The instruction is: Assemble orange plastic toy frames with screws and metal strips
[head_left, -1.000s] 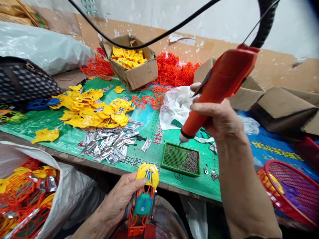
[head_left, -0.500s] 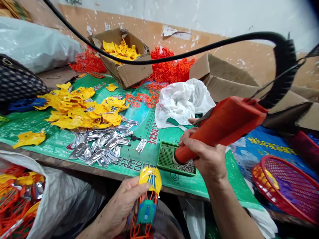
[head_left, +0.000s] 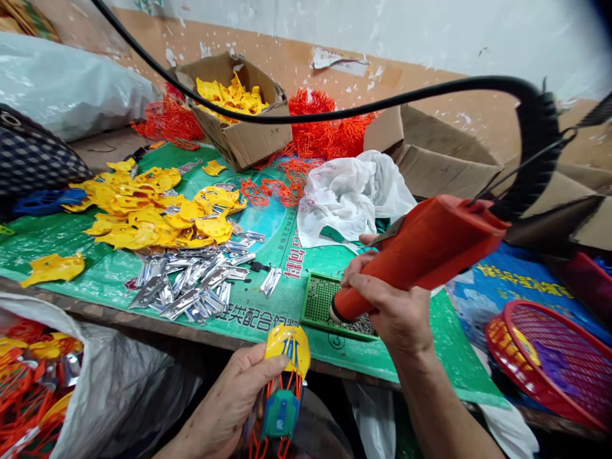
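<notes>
My right hand (head_left: 396, 306) is wrapped round a red electric screwdriver (head_left: 421, 248), which slants down to the left. The screwdriver's nose is at the green tray (head_left: 306, 299), which has a grid of small holes and tiny grey screw-like pieces; its tip is hidden against them. Below the table's front edge, my left hand (head_left: 239, 395) pinches a toy car assembly. It has a yellow plastic shell (head_left: 289, 347) with blue stripes, an orange lattice frame (head_left: 277, 446) and a teal block (head_left: 281, 413). My left thumb presses on the yellow shell.
Yellow shells (head_left: 143, 210) and silver strips (head_left: 196, 287) lie heaped at left on the green sheet. Behind stand a cardboard box (head_left: 258, 143) and orange frames (head_left: 325, 127). A white bag (head_left: 349, 197) sits mid-table, a red basket (head_left: 568, 363) at right. A black cable (head_left: 335, 115) arches overhead.
The screwdriver and my right hand have shifted slightly down and left, staying at the tray. My left hand holds the car assembly slightly lower. The cable has swung a little.
</notes>
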The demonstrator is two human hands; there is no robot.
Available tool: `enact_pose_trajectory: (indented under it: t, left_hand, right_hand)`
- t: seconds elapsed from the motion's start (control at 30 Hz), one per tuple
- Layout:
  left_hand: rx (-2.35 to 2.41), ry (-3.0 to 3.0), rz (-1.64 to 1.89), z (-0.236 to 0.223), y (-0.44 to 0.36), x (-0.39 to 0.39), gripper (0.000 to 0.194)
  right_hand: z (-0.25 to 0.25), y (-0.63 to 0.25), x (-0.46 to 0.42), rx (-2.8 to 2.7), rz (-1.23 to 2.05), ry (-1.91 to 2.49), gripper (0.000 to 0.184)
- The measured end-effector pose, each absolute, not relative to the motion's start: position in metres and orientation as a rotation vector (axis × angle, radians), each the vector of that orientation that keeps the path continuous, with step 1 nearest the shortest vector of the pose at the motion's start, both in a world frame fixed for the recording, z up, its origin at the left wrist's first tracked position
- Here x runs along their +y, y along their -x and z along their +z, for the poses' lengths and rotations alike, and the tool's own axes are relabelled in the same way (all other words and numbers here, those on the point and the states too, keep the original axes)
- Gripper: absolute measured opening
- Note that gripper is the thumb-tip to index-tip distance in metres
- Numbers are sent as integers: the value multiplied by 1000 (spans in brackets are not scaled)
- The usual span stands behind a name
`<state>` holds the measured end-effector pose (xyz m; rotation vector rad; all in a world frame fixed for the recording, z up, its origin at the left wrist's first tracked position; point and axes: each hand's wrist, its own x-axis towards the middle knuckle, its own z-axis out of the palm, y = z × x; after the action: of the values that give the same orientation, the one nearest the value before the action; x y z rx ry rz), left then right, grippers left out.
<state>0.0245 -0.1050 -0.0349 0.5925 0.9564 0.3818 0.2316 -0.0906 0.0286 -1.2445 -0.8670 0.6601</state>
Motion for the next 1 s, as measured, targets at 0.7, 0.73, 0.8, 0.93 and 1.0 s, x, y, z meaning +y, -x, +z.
enact_pose_trajectory:
  t: [0.7,0.73,0.8,0.93,1.0]
  left_hand:
    - [957,-556,415,-51,-19,-115,29]
    - [956,-553,418,-52,-19,-116,30]
    - [969,-548,413,-52,-19,-116,32]
    - [973,-530,415,-45,-22,-115,36]
    - [968,-511,422,-41,-24,-114,35]
  right_hand:
    - [26,-226,-94,-906,615,1126,41]
    - [26,-227,-94,-903,614,1126,36]
    - [28,-230,-94,-893,600,1133,21]
    - [42,-232,-96,-877,567,1103,18]
    - [49,-229,-99,-865,587,1050,28]
